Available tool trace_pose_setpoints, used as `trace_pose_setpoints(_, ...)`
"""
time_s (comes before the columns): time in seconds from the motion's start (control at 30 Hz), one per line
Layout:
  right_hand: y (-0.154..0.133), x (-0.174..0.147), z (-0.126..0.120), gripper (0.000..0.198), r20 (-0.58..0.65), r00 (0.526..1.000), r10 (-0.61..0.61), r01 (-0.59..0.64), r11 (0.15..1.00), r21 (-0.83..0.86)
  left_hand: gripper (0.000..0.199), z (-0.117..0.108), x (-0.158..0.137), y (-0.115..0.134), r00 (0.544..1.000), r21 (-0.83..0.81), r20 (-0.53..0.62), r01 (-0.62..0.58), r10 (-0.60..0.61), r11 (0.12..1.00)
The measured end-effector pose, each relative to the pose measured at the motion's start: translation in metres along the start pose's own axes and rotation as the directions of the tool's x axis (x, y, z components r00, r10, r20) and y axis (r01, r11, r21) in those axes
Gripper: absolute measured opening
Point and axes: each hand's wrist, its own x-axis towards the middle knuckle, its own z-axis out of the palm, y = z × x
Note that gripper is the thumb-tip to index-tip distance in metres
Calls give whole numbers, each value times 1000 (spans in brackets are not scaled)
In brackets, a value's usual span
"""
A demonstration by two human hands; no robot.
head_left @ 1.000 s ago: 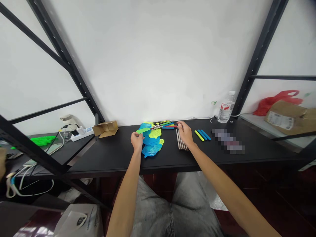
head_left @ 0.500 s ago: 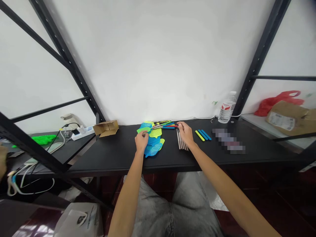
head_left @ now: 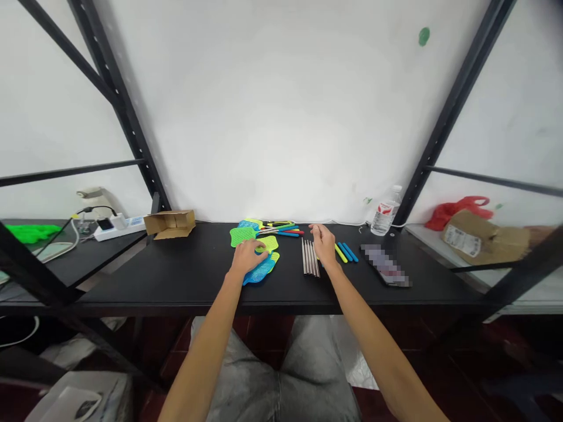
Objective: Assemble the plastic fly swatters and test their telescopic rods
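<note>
My left hand (head_left: pixel 247 257) lies over a pile of mesh fly swatter heads, its thumb apart from its bent fingers. Under it are a blue head (head_left: pixel 259 272) and a yellow-green head (head_left: pixel 269 242); a green head (head_left: pixel 241 235) lies just beyond. Swatters with metal shafts and coloured handles (head_left: pixel 288 232) lie behind the pile, pointing right. My right hand (head_left: pixel 324 243) hovers beside a row of several metal rods (head_left: pixel 310 259), fingers loosely bent, with nothing visible in them. Loose blue handles (head_left: pixel 349 252) and a yellow-green handle (head_left: pixel 341 253) lie to its right.
An open cardboard box (head_left: pixel 170 224) stands at the desk's back left, near a white power strip (head_left: pixel 119 228). At the right are a water bottle (head_left: pixel 385 212) and a blurred-out phone (head_left: pixel 385 266). Black shelf posts rise at both sides.
My left hand has let go of the green swatter head and shifted nearer over the blue one. My right hand has left the swatter handles and moved right. The whole view has shifted.
</note>
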Motion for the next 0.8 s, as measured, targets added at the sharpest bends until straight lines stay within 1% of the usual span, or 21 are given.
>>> trace_pose_setpoints(0.13,12,6,-22,49,61,993,102,-95,990,-106,41,3,-2,1,1000,-24,-10,8,-8,1000)
trace_pose_setpoints(0.2,21,10,-37,44,76,985,157,-139,970,-200,49,4,-3,1,1000,-53,0,3,-3,999)
trace_pose_setpoints(0.27,30,12,-51,37,125,967,220,-166,925,-341,51,6,-3,0,1000,-87,17,-2,3,996)
trace_pose_setpoints(0.33,37,11,-64,32,163,944,287,-181,863,-472,48,7,-3,-1,1000,-114,26,2,1,993)
trace_pose_setpoints(0.43,40,3,-73,28,216,907,361,-172,786,-594,45,7,-3,-1,1000,-95,28,-3,6,995)
trace_pose_setpoints(0.53,35,-7,-68,27,250,900,358,-132,768,-626,44,6,-3,0,1000,-50,30,-9,11,999)
trace_pose_setpoints(0.67,22,-13,-48,27,331,898,291,-36,797,-604,41,5,-4,1,999,-66,35,1,2,998)
trace_pose_setpoints(0.73,15,-12,-39,31,344,900,267,0,790,-613,41,4,-4,1,999,-73,42,8,-5,997)
trace_pose_setpoints(0.8,10,-9,-31,35,348,895,278,8,771,-636,41,4,-4,1,999,-70,41,3,0,998)
